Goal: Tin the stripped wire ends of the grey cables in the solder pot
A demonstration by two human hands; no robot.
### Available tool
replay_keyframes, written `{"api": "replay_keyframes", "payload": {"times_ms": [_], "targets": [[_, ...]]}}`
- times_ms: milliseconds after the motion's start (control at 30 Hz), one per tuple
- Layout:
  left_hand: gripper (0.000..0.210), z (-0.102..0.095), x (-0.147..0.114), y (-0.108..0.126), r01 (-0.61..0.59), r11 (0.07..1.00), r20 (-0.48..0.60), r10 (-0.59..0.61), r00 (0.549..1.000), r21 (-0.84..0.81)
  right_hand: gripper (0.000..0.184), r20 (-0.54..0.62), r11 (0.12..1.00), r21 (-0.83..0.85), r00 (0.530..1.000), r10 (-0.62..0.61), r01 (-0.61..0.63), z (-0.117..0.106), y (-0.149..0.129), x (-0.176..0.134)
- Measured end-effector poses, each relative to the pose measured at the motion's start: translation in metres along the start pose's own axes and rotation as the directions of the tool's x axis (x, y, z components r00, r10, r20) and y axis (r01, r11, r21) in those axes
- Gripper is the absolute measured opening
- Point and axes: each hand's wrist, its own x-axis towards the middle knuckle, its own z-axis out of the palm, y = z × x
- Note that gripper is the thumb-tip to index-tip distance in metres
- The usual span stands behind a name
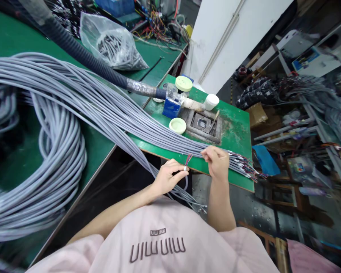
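Note:
My left hand (169, 177) pinches the end of a grey cable between thumb and fingers. From this end several thin red, blue and dark wires (189, 159) fan upward, with a white piece at their base. To the right, my right hand (218, 162) is raised with fingers curled together in a pinch; whatever is between its fingertips is too small to make out. Behind both hands a long bundle of grey cables (159, 131) runs across the bench. Its stripped ends (246, 167), with coloured wires and white bits, lie right of my right hand.
On the green bench (235, 129) sits a square solder pot (204, 123) with a stick leaning in it. Around it are a pale round dish (177, 126), a white cup (211, 101) and a blue box (171, 108) joined to a dark hose (99, 66). Coiled cables (59, 167) lie left.

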Motion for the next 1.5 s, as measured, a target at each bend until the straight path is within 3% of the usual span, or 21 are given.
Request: {"api": "replay_keyframes", "payload": {"times_ms": [100, 167, 267, 367, 433, 533, 600, 700, 833, 967, 1133, 1500], "targets": [[0.018, 0.0, 0.001, -0.001, 0.057, 0.997, 0.027, -0.055, 0.998, -0.057, 0.01, 0.317, 0.994, -0.088, 0.945, 0.083, -0.058, -0.003, -0.007, -0.003], [0.02, 0.0, 0.002, 0.0, 0.078, 0.991, 0.064, -0.071, 0.995, -0.108, 0.009, 0.37, 0.994, -0.1, 0.925, 0.088, -0.054, 0.003, -0.01, -0.006], [0.023, -0.003, 0.003, 0.001, 0.154, 0.964, 0.105, -0.134, 0.985, -0.215, 0.009, 0.288, 0.998, -0.056, 0.957, 0.031, -0.015, 0.015, -0.009, -0.01], [0.028, -0.005, 0.003, 0.0, 0.309, 0.886, 0.14, -0.277, 0.951, -0.347, 0.009, 0.182, 0.998, -0.02, 0.982, -0.054, 0.059, 0.022, -0.004, -0.014], [0.031, -0.007, 0.002, -0.001, 0.409, 0.782, 0.164, -0.377, 0.911, -0.47, 0.009, 0.147, 0.992, -0.043, 0.983, -0.109, 0.117, 0.025, -0.002, -0.016], [0.036, -0.007, 0.004, -0.003, 0.48, 0.555, 0.211, -0.479, 0.852, -0.68, 0.01, 0.145, 0.975, -0.125, 0.976, -0.164, 0.182, 0.025, 0.0, -0.02], [0.037, -0.008, 0.005, -0.002, 0.484, 0.422, 0.25, -0.498, 0.83, -0.766, 0.01, 0.148, 0.965, -0.154, 0.971, -0.187, 0.21, 0.023, 0.0, -0.021], [0.035, -0.01, 0.007, -0.003, 0.483, 0.33, 0.294, -0.483, 0.825, -0.811, 0.01, 0.13, 0.955, -0.17, 0.966, -0.222, 0.242, 0.021, -0.002, -0.023], [0.033, -0.01, 0.007, -0.006, 0.483, 0.33, 0.326, -0.431, 0.842, -0.811, 0.01, 0.142, 0.943, -0.226, 0.966, -0.216, 0.244, 0.022, -0.009, -0.023], [0.037, -0.009, 0.005, -0.008, 0.52, 0.367, 0.344, -0.447, 0.826, -0.771, 0.012, 0.165, 0.948, -0.301, 0.985, -0.053, 0.101, 0.027, -0.02, -0.02], [0.041, -0.008, 0.003, -0.009, 0.555, 0.4, 0.369, -0.452, 0.812, -0.73, 0.021, 0.294, 0.961, -0.274, 0.95, 0.107, -0.023, 0.029, -0.027, -0.012], [0.039, -0.007, 0.003, -0.01, 0.54, 0.506, 0.355, -0.419, 0.835, -0.673, 0.017, 0.345, 0.957, -0.285, 0.926, 0.153, -0.052, 0.025, -0.033, -0.003]]}}
